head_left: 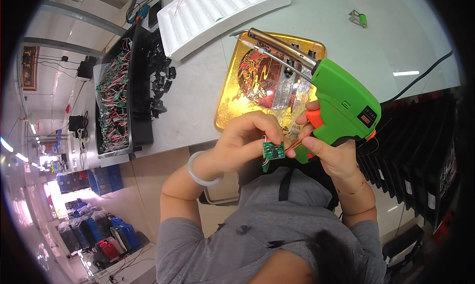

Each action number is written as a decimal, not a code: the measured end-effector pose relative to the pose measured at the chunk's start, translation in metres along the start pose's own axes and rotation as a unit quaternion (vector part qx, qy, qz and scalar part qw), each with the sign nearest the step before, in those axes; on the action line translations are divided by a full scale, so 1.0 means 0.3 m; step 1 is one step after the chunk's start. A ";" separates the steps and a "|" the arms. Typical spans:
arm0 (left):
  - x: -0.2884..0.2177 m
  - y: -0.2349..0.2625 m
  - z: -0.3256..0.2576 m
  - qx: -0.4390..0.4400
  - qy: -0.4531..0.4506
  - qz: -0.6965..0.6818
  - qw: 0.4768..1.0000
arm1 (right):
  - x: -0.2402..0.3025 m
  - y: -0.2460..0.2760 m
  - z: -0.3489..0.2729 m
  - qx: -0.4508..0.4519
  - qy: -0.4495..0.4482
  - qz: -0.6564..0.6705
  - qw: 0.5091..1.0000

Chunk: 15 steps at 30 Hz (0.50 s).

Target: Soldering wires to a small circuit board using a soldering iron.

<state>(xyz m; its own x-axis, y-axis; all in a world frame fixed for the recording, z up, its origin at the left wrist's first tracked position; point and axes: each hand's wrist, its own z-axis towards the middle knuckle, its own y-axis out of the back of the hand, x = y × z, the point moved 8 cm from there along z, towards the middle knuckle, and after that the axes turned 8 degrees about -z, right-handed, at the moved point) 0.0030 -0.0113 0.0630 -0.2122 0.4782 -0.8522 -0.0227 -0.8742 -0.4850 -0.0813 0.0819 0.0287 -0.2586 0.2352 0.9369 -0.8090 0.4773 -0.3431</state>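
Note:
My left hand [242, 140], with a pale bangle on the wrist, pinches a small green circuit board [273, 150] close to my chest. My right hand [331, 158] grips a green soldering gun [346, 98] with an orange trigger under the index finger. The gun's metal tip points up and left, over a gold patterned tray [230, 88], away from the board. A thin red wire [296, 143] runs from the board toward my right fingers. Both hands nearly touch.
A white foam tray [217, 12] with ribbed slots lies at the table's far side. A black tray [116, 86] of wired green boards and loose black parts [161, 81] sit at left. The gun's black cable [420, 78] trails right, above stacked black trays [420, 150].

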 end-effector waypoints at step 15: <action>0.045 0.001 0.038 0.020 0.431 0.135 0.892 | -0.011 -0.019 0.008 -0.009 -0.038 -0.010 0.999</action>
<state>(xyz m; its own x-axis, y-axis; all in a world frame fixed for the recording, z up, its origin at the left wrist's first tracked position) -0.0110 -0.0061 0.0536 0.6142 0.1212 -0.7798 -0.1226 -0.9615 -0.2461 -0.0773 0.0763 0.0278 -0.2826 0.1614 0.9456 -0.8046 0.4967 -0.3253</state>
